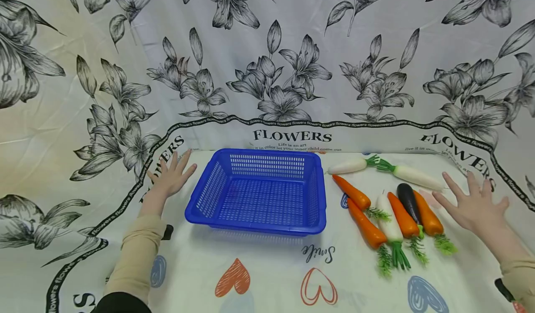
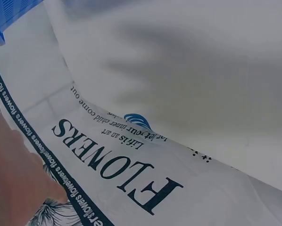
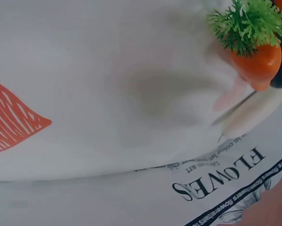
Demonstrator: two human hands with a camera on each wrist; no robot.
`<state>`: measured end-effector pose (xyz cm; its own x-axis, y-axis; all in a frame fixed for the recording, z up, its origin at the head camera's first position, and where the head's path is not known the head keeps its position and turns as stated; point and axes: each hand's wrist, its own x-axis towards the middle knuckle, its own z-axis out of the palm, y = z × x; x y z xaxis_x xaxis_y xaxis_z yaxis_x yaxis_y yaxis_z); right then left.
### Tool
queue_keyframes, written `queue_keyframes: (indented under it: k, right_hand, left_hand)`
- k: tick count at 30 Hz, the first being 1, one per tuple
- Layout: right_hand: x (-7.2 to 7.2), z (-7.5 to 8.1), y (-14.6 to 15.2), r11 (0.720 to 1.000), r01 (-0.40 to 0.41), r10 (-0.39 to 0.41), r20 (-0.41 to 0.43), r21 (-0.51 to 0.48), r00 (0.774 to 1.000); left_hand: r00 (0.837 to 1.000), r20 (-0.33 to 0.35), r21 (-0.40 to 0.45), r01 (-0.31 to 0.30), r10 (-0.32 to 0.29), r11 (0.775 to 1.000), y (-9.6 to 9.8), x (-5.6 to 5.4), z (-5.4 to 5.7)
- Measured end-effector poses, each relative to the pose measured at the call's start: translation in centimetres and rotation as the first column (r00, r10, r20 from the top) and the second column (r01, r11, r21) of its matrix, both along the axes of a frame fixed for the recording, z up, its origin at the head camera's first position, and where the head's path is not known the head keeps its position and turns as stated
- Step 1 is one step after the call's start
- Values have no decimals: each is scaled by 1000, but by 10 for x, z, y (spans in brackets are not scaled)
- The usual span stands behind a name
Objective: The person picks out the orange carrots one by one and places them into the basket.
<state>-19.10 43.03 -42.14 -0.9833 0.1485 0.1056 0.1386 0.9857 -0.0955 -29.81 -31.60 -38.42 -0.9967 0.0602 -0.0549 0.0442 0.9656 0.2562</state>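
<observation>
My left hand (image 1: 168,179) is spread with straight fingers to the left of a blue plastic basket (image 1: 255,229), apart from it and holding nothing. On the right, my right hand (image 1: 478,206) is also spread, beside a group of vegetables and touching none. That group has several orange carrots (image 1: 367,224) with green tops, a dark eggplant (image 1: 408,201) and a white radish (image 1: 389,218). Two more white radishes, one on the left (image 1: 349,166) and one on the right (image 1: 418,177), lie behind them. The basket has nothing in it.
A white cloth printed with hearts (image 1: 233,278) covers the table. Behind it hangs a curtain with black flower drawings (image 1: 284,71), its lettered lower band meeting the table's back and side edges. The basket's rim stands up left of the vegetables.
</observation>
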Motion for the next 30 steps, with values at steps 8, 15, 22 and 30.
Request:
queue_keyframes:
  k: [8,15,22,30]
  right_hand:
    - [6,-11,-12,994,-91,93,33,-58,995]
    - [8,-14,-23,983,-122,139,120,-137,983]
    - [7,-15,-36,969,-115,151,152,-219,977]
    - [1,-14,-39,917,-151,216,142,-369,966]
  left_hand:
    - [996,59,52,62,-65,997,-6,6,-4]
    - [988,73,169,124,-138,978,0,12,-7]
    - [975,90,319,164,-202,933,0,20,-12]
    - [971,68,368,190,-230,910,4,23,-14]
